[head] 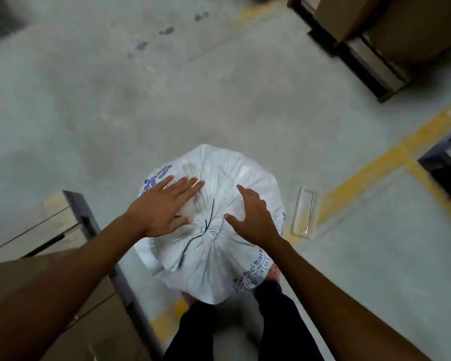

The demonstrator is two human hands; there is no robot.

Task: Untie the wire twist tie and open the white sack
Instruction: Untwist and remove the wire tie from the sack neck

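Legs in dark trousers (pixel 193 332) stand nearest the camera, with the white sack (pixel 214 256) upright on the floor just in front of them. Its neck is gathered to a puckered centre, and a thin dark strand, judged to be the wire twist tie (pixel 209 217), crosses the pucker; blur leaves its ends unclear.

Left hand (pixel 162 207): fingers spread wide and flat over the sack top, left of the gather, holding nothing. Right hand (pixel 253 217): fingers open and curved, just right of the gather, holding nothing. Neither hand grips the tie.

Step in hand, as judged: reach for the tie. Recommended method: steady the gathered neck with one hand, pinch the free wire ends with the other, and turn against the twist rather than pull, since pulling would tighten the wire into the fabric.

Count: one sack, one tie, two hands. Beside the sack on the right lies one clear rectangular tray (pixel 304 213) on the concrete floor (pixel 115 105). Yellow floor lines (pixel 375 175) run beyond it. Cardboard cartons sit on a rack at left (pixel 24 230); further cartons (pixel 375 29) stand at far right.
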